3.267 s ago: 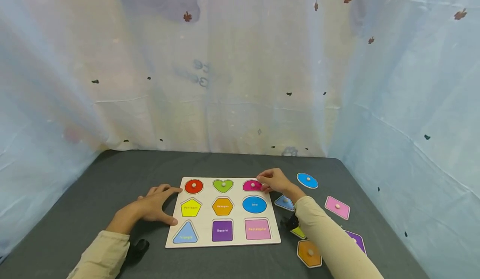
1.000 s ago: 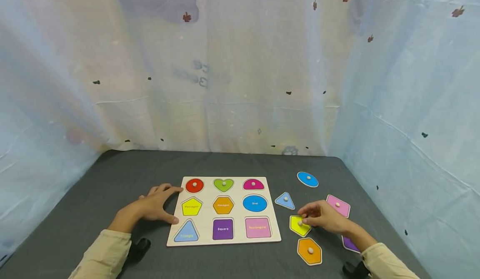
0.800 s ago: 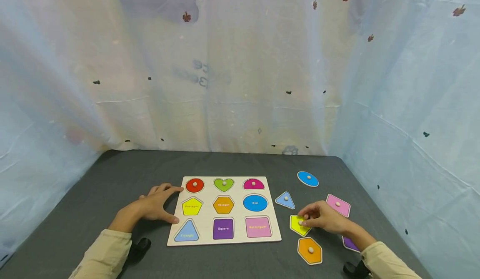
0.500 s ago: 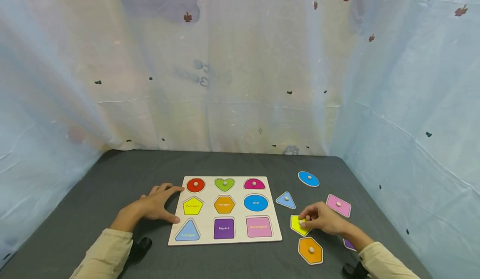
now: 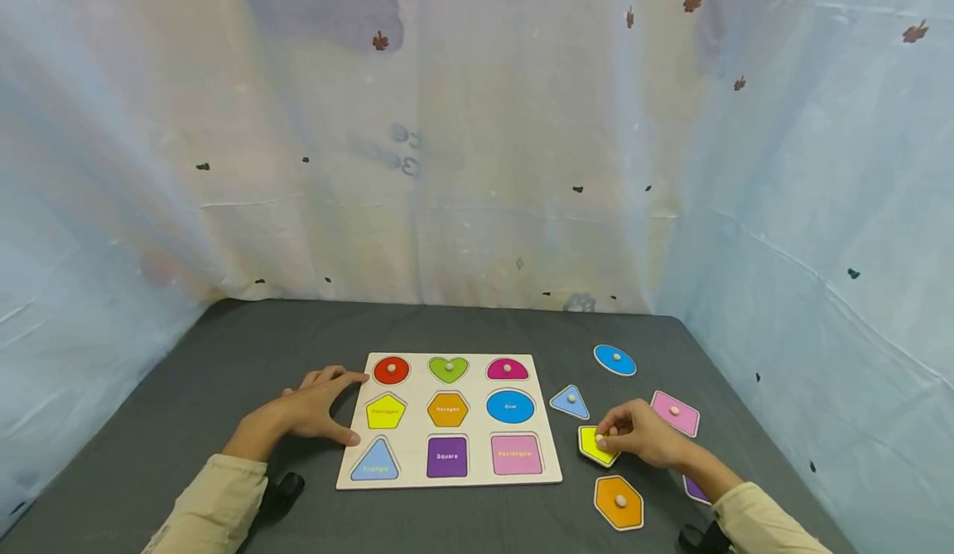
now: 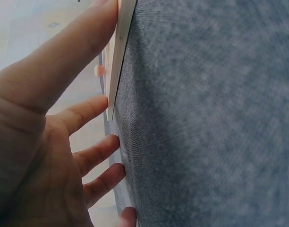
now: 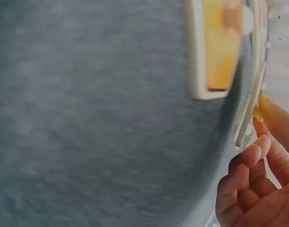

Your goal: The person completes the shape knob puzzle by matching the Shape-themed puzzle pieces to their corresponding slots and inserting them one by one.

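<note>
In the head view, my left hand (image 5: 309, 409) rests at the left edge of a wooden shape puzzle board (image 5: 416, 421). Its thumb and index finger touch that edge, and the left wrist view shows the other fingers spread and extended. Right of the board, my right hand (image 5: 644, 436) pinches the knob of a yellow pentagon puzzle piece (image 5: 590, 450). That piece (image 7: 249, 111) looks tilted, seen edge-on in the right wrist view. A red circle (image 5: 391, 370), a green heart (image 5: 447, 370) and a magenta half-circle (image 5: 508, 369), all knobbed, sit in the board's top row.
Around the right hand lie knobbed pieces: a blue oval (image 5: 614, 360), a light blue triangle (image 5: 570, 402), a pink rectangle (image 5: 676, 413), an orange hexagon (image 5: 619, 503) and a partly hidden purple piece (image 5: 696, 489). A dark cloth (image 5: 447, 529) covers the table; printed curtains (image 5: 477, 123) surround it.
My right hand has left the magenta half-circle in the board, come to the yellow pentagon and pinched its knob; the pentagon now looks slightly tilted. The left hand has stayed at the board's edge.
</note>
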The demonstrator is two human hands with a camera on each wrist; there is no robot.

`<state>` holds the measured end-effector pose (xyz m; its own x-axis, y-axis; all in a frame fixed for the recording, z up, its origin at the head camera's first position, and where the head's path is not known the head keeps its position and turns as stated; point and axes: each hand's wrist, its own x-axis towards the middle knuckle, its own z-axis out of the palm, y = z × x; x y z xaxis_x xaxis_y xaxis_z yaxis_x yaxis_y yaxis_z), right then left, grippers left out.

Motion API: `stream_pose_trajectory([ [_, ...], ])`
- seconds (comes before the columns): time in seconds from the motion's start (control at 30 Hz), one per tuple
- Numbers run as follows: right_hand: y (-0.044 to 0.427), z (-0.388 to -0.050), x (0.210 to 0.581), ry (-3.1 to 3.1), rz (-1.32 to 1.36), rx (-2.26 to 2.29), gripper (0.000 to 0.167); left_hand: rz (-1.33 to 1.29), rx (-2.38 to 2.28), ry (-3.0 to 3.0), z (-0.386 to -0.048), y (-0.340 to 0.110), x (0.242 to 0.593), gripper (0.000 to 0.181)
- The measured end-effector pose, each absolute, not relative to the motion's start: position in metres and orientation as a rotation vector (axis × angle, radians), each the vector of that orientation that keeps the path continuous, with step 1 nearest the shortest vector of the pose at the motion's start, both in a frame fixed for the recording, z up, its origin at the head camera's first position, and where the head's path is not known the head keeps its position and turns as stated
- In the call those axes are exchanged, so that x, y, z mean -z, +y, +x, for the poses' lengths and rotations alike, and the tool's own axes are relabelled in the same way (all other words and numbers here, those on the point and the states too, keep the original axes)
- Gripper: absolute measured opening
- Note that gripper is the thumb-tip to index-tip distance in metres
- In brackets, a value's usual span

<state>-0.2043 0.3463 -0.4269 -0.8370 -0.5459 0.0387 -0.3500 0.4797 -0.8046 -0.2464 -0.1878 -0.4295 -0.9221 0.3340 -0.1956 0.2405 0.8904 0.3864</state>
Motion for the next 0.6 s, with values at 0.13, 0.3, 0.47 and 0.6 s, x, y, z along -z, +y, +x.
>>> stream_pose_trajectory([
  [0.13, 0.34, -0.208, 0.42, 2.517, -0.795, 1.292, 0.011, 0.43, -0.528, 2.798, -0.246, -0.188, 0.43, 0.103],
  [0.3, 0.326, -0.212, 0.413, 2.514, -0.828, 1.289, 0.011, 0.433, -0.529, 2.796, -0.246, -0.188, 0.43, 0.104],
  [0.47, 0.306, -0.216, 0.41, 2.529, -0.819, 1.264, 0.01, 0.437, -0.528, 2.796, -0.247, -0.188, 0.431, 0.104],
  [0.6, 0.29, -0.22, 0.411, 2.575, -0.807, 1.223, 0.009, 0.441, -0.537, 2.794, -0.247, -0.188, 0.431, 0.104],
])
